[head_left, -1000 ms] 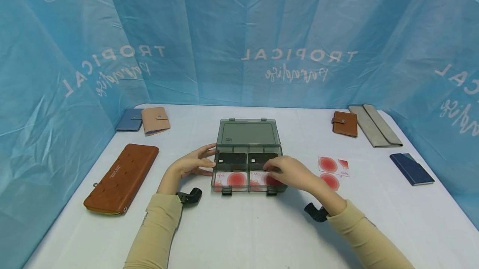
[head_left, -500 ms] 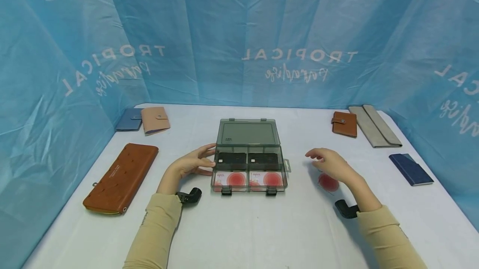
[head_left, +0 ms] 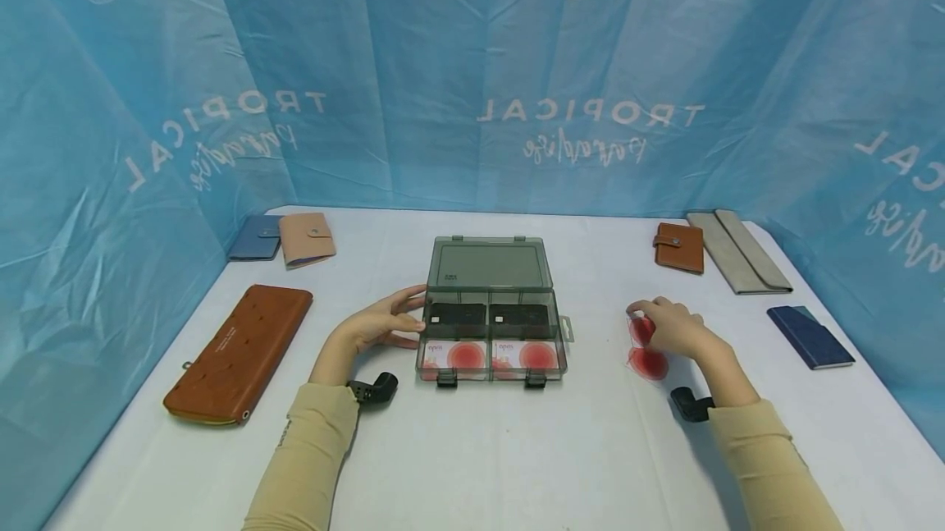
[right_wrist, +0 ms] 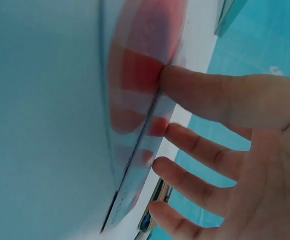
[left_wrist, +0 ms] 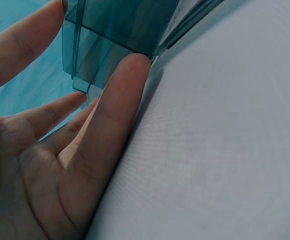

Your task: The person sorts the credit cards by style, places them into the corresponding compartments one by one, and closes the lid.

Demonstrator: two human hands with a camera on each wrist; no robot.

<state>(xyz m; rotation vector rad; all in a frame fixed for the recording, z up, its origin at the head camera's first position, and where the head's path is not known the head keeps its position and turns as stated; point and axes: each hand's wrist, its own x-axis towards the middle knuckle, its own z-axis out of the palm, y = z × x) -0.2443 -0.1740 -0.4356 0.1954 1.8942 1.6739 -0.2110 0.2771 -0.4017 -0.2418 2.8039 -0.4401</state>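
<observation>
- A white table (head_left: pixel 517 449) is being seen in the head view, enclosed by a blue curtain (head_left: pixel 472 63); several wallets are lying near its edges, among them a long brown wallet (head_left: pixel 238 352) at the left and a dark blue wallet (head_left: pixel 810 336) at the right.
- A smoky transparent box (head_left: pixel 490 308) is standing in the middle of the table with its lid (head_left: pixel 490 263) laid open to the far side.
- Four compartments are being shown inside the box: the two far ones are holding dark cards (head_left: pixel 458 318), and the two near ones are holding red-spotted cards (head_left: pixel 455 354).
- The box is being steadied by the left hand (head_left: pixel 384 322): its fingers are extended and relaxed, and in the left wrist view one fingertip (left_wrist: pixel 132 65) is being pressed against the corner of the box, nothing being grasped.
- Two more red-spotted cards (head_left: pixel 648 363) are lying on the table, well apart from the box on its right side.
- The upper card (right_wrist: pixel 140 75) is being pinched by the right hand (head_left: pixel 668 327); its edge is probably being lifted from the table, but the right wrist view is blurred there.
- As a judgement, the work is partly done: four cards are already in the box, and these two loose cards are still waiting outside.
</observation>
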